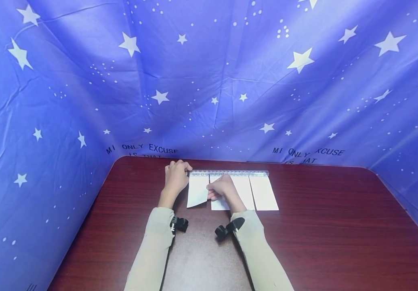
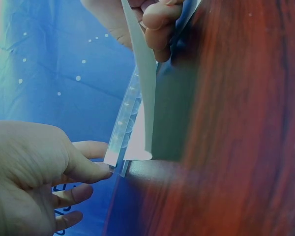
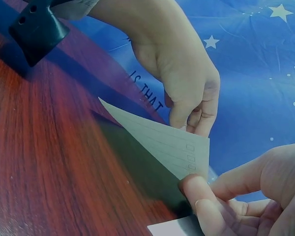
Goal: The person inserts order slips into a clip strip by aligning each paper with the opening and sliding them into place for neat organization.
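Observation:
Along the top of a row of white paper cards lies a clear plastic ruler-like strip (image 1: 252,173) with a row of round shapes in it. My left hand (image 1: 176,178) pinches the strip's left end between thumb and finger; its other fingers are spread in the left wrist view. My right hand (image 1: 223,188) holds the right edge of the leftmost card (image 1: 197,190) between thumb and fingers. That card bends up off the table, its top edge at the strip. Faint lines and a row of small printed boxes show on the card (image 3: 162,142) in the right wrist view.
More white cards lie side by side to the right, the last card (image 1: 264,193) at the row's end and others partly under my right hand. The dark red wooden table (image 1: 325,218) meets a blue star-printed curtain (image 1: 209,81) at its back and sides.

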### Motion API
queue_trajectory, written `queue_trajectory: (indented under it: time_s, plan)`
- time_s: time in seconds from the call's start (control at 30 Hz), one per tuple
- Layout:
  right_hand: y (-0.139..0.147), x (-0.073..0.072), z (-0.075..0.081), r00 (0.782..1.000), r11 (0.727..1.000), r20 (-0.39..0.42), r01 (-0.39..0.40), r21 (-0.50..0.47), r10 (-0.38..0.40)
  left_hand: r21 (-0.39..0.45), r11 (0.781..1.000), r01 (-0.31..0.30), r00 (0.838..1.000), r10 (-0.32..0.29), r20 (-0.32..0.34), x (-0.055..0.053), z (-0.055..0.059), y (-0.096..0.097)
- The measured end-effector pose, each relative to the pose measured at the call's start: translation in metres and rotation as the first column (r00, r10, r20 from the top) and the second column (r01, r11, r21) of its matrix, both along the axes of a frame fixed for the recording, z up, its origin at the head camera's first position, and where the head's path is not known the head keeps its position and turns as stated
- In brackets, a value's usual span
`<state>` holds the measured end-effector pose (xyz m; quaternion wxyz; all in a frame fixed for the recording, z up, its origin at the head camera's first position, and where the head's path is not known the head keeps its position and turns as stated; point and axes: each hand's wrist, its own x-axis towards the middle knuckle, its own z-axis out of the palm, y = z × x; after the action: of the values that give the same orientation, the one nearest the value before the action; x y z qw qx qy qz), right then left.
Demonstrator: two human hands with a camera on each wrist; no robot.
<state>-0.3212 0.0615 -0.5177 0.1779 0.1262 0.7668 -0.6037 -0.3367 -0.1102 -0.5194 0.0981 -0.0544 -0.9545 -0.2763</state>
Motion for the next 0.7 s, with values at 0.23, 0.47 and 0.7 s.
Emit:
queue_trajectory:
  time_s: [0.23, 0.47, 0.7]
  plan:
    - [0.0055, -0.0012, 0.0022, 0.999, 0.999, 0.008, -0.041, 0.004, 0.041, 0.007, 1.0, -0.001, 1.0, 0.001, 0.012, -0.0022, -0.0018, -0.0008]
    - [0.0077, -0.0012, 0.0027, 0.997, 0.997, 0.017, -0.072, 0.005, 0.072, 0.016, 1.0, 0.0, 1.0, 0.0, 0.007, -0.001, -0.0011, -0.0004]
    - [0.0061, -0.0015, 0.001, 0.999, 0.999, 0.012, -0.052, 0.002, 0.052, 0.012, 1.0, 0.0, 1.0, 0.0, 0.003, -0.0024, -0.0032, -0.0004]
